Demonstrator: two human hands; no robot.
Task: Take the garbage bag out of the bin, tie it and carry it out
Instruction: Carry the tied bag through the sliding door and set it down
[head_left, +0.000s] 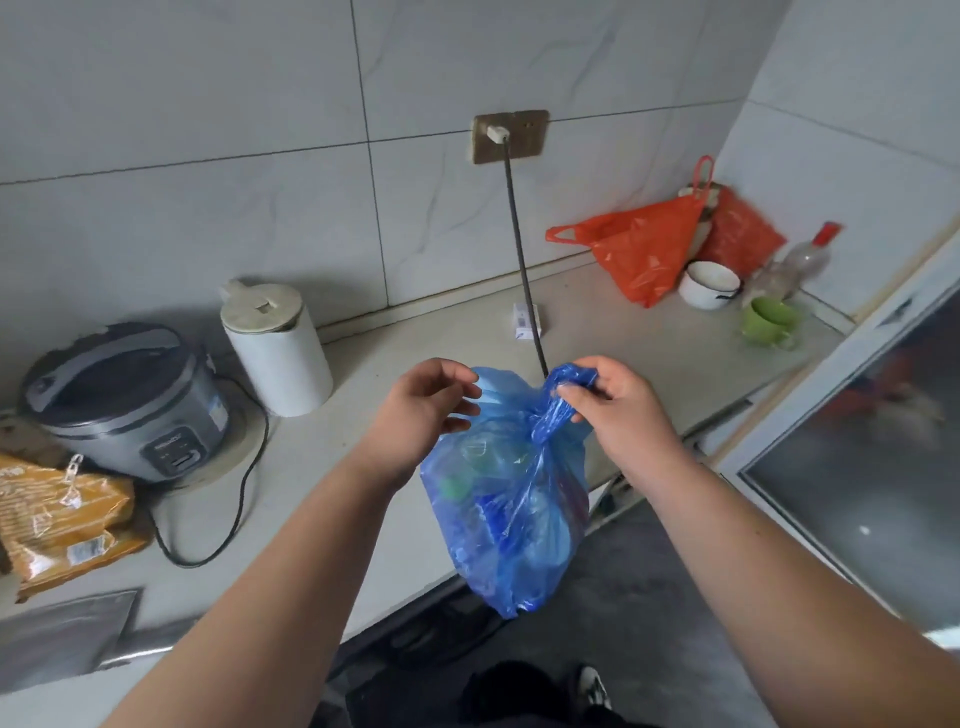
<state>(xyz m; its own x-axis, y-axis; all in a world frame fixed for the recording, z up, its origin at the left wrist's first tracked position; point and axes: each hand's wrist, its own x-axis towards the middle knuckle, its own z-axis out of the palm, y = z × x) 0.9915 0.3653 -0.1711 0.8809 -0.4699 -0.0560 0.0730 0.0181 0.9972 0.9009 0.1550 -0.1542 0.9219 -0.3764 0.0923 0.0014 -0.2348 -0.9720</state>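
A translucent blue garbage bag (511, 512), full of bottles and scraps, hangs in the air in front of the counter edge. Its top is gathered and twisted into a neck. My right hand (610, 413) pinches the twisted blue handle at the top right and carries the bag's weight. My left hand (423, 410) is at the bag's upper left, fingers curled and touching the other flap of plastic; whether it grips that flap is unclear. No bin shows in this view.
A grey counter (395, 353) carries a rice cooker (127, 402), a white kettle (275, 345), an orange snack packet (60, 519), orange plastic bags (644, 247), a white bowl (709, 283), a green cup (769, 319) and a black cord (522, 254) from the wall socket. Dark floor lies below.
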